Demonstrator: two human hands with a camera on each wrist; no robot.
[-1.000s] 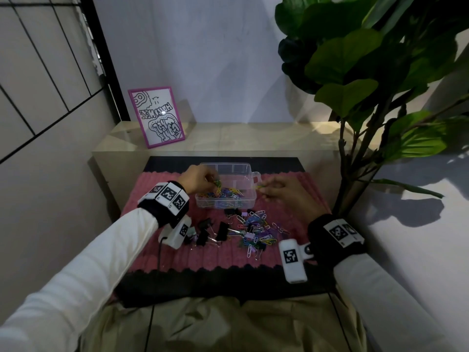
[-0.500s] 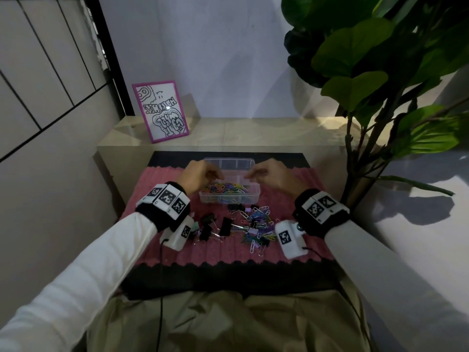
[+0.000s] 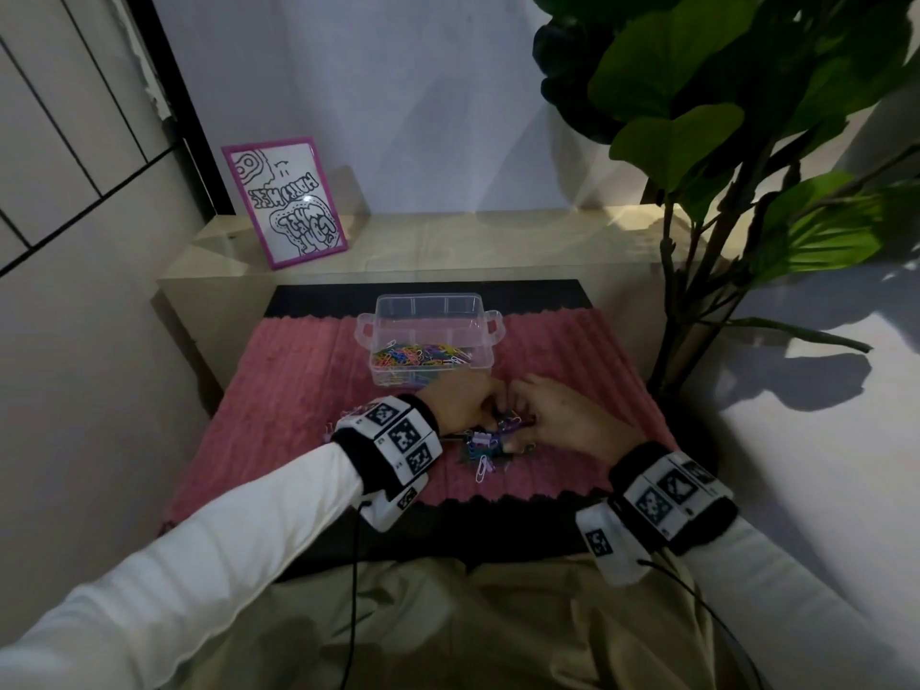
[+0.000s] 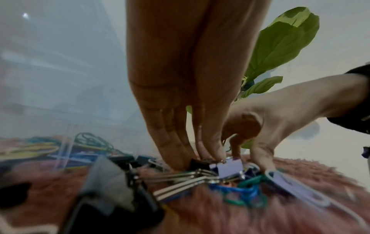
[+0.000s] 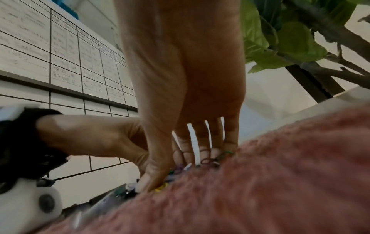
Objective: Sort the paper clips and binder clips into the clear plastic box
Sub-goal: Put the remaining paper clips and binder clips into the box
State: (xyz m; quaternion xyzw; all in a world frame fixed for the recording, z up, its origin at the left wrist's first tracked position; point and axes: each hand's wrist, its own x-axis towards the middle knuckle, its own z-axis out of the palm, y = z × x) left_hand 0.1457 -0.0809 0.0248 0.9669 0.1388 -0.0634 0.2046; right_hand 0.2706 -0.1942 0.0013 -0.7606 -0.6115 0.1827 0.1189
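Observation:
A clear plastic box [image 3: 429, 300] stands at the back of the pink mat [image 3: 298, 390], with colourful paper clips [image 3: 420, 355] in its front compartment. A mixed pile of clips [image 3: 485, 448] lies just in front of it. Both hands are down on this pile. My left hand [image 3: 463, 405] has straight fingers [image 4: 176, 142] whose tips touch a black binder clip [image 4: 197, 163] beside a lilac binder clip [image 4: 230, 168]; its thumb is hidden. My right hand [image 3: 542, 415] has thumb and fingertips [image 5: 215, 152] closing round loose paper clips [image 5: 208, 161] on the mat.
A pink-framed drawing [image 3: 284, 201] leans on the pale ledge behind the mat. A large leafy plant [image 3: 697, 141] rises at the right, its trunk [image 3: 667, 316] close to the mat's edge. A wall stands close on the left. Black matting [image 3: 498, 530] borders the front.
Both hands have come back from over the box to the pile of clips in front of it and lowered onto it. The head camera has tilted down.

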